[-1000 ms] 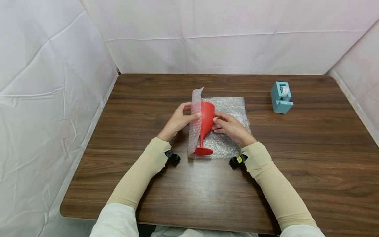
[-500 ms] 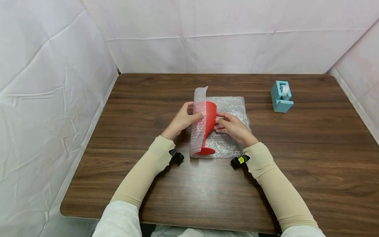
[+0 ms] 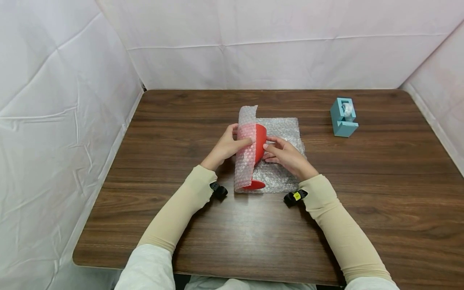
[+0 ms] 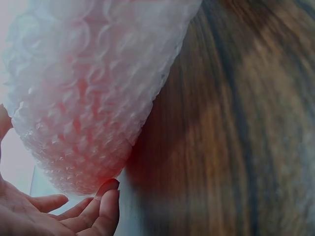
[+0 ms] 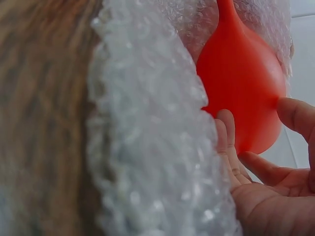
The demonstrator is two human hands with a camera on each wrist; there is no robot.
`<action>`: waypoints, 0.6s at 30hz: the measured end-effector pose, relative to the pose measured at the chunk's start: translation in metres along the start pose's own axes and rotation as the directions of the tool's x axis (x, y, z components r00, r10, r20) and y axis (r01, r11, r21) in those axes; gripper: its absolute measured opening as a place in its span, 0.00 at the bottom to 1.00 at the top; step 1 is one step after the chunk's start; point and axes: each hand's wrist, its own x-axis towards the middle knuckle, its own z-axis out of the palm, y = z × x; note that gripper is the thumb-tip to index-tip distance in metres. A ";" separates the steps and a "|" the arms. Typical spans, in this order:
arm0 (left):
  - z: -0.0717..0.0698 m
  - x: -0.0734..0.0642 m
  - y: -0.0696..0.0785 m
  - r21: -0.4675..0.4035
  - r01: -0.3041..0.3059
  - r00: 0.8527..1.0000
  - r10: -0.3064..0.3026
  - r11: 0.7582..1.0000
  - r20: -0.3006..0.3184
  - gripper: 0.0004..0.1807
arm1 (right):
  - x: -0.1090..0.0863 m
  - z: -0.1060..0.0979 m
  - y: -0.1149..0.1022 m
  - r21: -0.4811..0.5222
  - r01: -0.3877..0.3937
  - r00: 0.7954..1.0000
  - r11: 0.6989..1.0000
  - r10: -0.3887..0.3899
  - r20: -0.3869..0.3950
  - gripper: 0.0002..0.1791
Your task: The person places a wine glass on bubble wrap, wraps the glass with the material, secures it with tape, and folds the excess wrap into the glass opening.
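A red goblet lies on its side on a sheet of bubble wrap, its bowl away from the person and its round foot toward them. The wrap's left part is folded up over the goblet, covering its left side and most of the stem. My left hand grips this fold, thumb on top and fingers behind. In the left wrist view, the fingertips sit at the lower end of the wrapped bowl. From the right, my right hand holds the bare bowl, with the thumb and fingers against it in the right wrist view.
A light blue tape dispenser with a roll of clear tape stands at the back right of the dark wooden table. White cloth walls enclose the table at the back and both sides.
The left hand has moved right with the wrap's fold, which now covers more of the goblet, including the stem. The goblet and right hand have shifted slightly right.
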 end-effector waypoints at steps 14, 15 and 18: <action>0.007 0.002 0.007 0.060 -0.009 1.000 0.008 0.998 0.007 0.50 | -0.005 -0.004 0.000 -0.028 0.000 1.000 1.000 0.000 0.011 0.36; 0.008 0.002 0.007 0.066 -0.011 1.000 0.010 0.998 0.007 0.50 | -0.006 -0.005 0.000 -0.051 0.001 1.000 0.999 0.000 0.011 0.37; 0.010 0.003 0.008 0.084 -0.015 1.000 0.015 0.996 0.000 0.51 | -0.005 -0.004 0.000 -0.141 0.007 1.000 0.990 -0.006 0.005 0.41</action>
